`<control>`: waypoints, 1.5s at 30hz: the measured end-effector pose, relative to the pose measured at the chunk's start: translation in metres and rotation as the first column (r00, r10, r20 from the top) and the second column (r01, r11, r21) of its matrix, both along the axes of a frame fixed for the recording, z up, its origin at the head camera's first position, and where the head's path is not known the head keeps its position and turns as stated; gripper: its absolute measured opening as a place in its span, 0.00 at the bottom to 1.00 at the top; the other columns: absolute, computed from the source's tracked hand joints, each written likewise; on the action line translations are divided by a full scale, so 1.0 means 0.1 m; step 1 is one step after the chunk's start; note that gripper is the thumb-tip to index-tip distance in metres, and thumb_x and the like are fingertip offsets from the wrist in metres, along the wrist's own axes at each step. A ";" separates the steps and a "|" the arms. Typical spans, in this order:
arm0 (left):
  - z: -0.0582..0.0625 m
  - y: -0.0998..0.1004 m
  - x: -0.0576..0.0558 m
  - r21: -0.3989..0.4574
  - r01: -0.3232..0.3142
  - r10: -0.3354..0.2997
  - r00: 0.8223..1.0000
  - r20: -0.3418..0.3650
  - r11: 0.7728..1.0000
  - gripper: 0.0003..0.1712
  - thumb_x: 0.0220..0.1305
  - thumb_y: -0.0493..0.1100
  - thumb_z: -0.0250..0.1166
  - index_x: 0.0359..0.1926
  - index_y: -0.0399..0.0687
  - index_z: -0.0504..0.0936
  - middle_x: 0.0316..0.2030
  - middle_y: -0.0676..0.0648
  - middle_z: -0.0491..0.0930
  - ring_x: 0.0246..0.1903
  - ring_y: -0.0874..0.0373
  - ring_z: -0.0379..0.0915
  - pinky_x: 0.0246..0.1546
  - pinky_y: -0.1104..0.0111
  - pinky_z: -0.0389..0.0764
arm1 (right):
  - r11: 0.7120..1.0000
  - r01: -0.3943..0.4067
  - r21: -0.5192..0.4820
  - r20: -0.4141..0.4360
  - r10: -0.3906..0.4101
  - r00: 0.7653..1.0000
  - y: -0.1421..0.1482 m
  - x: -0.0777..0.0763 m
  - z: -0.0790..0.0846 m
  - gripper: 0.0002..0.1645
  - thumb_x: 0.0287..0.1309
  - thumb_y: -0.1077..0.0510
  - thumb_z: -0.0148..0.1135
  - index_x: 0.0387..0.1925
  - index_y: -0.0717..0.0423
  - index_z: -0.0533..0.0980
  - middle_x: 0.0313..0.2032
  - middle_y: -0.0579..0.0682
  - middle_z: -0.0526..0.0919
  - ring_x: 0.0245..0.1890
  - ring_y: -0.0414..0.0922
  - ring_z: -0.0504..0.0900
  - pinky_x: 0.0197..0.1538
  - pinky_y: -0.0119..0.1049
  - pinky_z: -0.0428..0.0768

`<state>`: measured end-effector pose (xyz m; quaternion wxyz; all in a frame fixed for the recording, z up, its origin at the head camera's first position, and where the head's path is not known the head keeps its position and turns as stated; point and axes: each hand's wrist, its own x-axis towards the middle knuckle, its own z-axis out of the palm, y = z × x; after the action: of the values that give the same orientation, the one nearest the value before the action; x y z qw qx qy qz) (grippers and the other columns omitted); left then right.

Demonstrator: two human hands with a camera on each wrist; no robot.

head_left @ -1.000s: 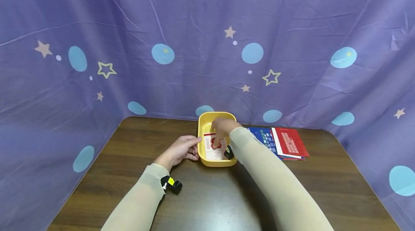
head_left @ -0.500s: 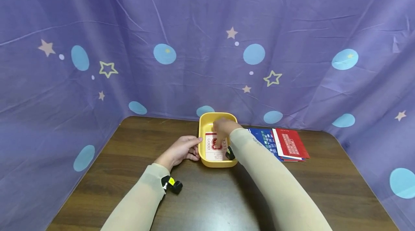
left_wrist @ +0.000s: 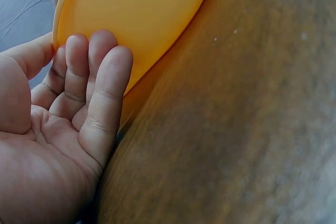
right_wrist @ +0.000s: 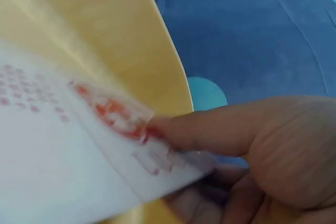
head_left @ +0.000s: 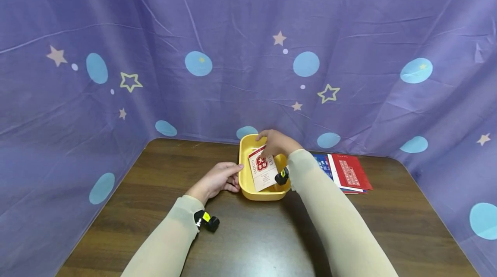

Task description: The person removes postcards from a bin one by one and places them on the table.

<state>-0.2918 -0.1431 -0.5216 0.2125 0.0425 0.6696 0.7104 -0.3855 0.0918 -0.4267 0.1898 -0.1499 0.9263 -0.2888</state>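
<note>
A white card (head_left: 264,176) with red "GOOD LUCK" print is in my right hand (head_left: 277,142), thumb over its printed face and fingers beneath, as the right wrist view shows. It tilts inside a yellow plastic tub (head_left: 260,196), raised from the bottom. At the tub's left side, my left hand (head_left: 217,178) grips the wall, with the thumb at the rim. The left wrist view has its curled fingers (left_wrist: 107,85) against the outside of the tub.
A red card (head_left: 349,172), a white one and blue ones (head_left: 322,162) overlap on the wooden table (head_left: 396,216) to the right of the tub. A purple curtain (head_left: 248,74) with stars and blue dots rises behind the table.
My right hand has moved right and taken up the white card, which has turned and lifted from the tub's bottom. My left hand stays at the tub's side.
</note>
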 end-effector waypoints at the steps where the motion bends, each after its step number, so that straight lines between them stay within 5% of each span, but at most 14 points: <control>1: 0.00 0.00 0.00 0.001 -0.003 0.003 1.000 0.005 1.000 0.21 0.79 0.51 0.63 0.39 0.34 0.77 0.22 0.49 0.80 0.22 0.55 0.82 0.25 0.65 0.91 | 0.998 0.028 -0.050 -0.010 -0.029 1.000 0.05 -0.01 -0.02 0.33 0.52 0.63 0.82 0.61 0.53 0.81 0.58 0.58 0.85 0.45 0.50 0.86 0.49 0.41 0.89; 8: -0.02 0.02 0.01 0.001 -0.010 0.010 1.000 0.013 1.000 0.18 0.79 0.51 0.63 0.38 0.39 0.79 0.22 0.49 0.80 0.21 0.55 0.82 0.25 0.65 0.91 | 0.912 0.225 -0.343 0.034 -0.227 0.973 0.47 -0.03 -0.18 0.21 0.53 0.52 0.85 0.34 0.56 0.79 0.31 0.52 0.89 0.29 0.45 0.86 0.36 0.42 0.88; 16: 0.01 0.02 0.00 0.001 -0.008 0.008 1.000 0.005 1.000 0.19 0.79 0.51 0.63 0.33 0.42 0.78 0.21 0.49 0.79 0.21 0.55 0.82 0.25 0.65 0.91 | 0.753 0.347 -0.559 0.052 -0.386 0.921 1.02 0.05 -0.13 0.20 0.59 0.50 0.81 0.42 0.61 0.84 0.29 0.49 0.91 0.24 0.42 0.85 0.26 0.35 0.85; 24: -0.02 0.03 0.00 -0.017 -0.013 0.013 1.000 0.008 1.000 0.19 0.79 0.51 0.64 0.31 0.45 0.79 0.21 0.49 0.79 0.21 0.55 0.82 0.25 0.66 0.91 | 0.713 0.518 -0.473 0.006 -0.585 0.811 1.91 0.23 -0.16 0.32 0.62 0.41 0.77 0.56 0.60 0.84 0.30 0.44 0.88 0.25 0.40 0.85 0.28 0.35 0.88; 32: -0.01 0.02 -0.01 -0.019 -0.020 0.020 1.000 0.008 1.000 0.17 0.78 0.50 0.64 0.33 0.45 0.80 0.21 0.49 0.79 0.21 0.55 0.82 0.24 0.66 0.90 | 0.652 0.635 -0.416 -0.005 -0.699 0.715 2.53 0.31 -0.27 0.34 0.66 0.39 0.72 0.61 0.58 0.82 0.30 0.44 0.85 0.25 0.40 0.85 0.28 0.37 0.88; 45: -0.01 0.02 -0.02 -0.021 -0.022 0.023 1.000 0.010 1.000 0.19 0.79 0.51 0.63 0.31 0.45 0.80 0.21 0.49 0.79 0.21 0.55 0.82 0.24 0.66 0.90 | 0.571 0.756 -0.319 0.114 -0.769 0.629 3.10 0.35 -0.80 0.39 0.69 0.38 0.69 0.70 0.59 0.77 0.35 0.48 0.86 0.26 0.40 0.86 0.28 0.38 0.89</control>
<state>-0.2943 -0.1411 -0.5229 0.2082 0.0293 0.6763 0.7059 -0.3506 0.4020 -0.5066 0.0007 0.2280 0.8396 -0.4931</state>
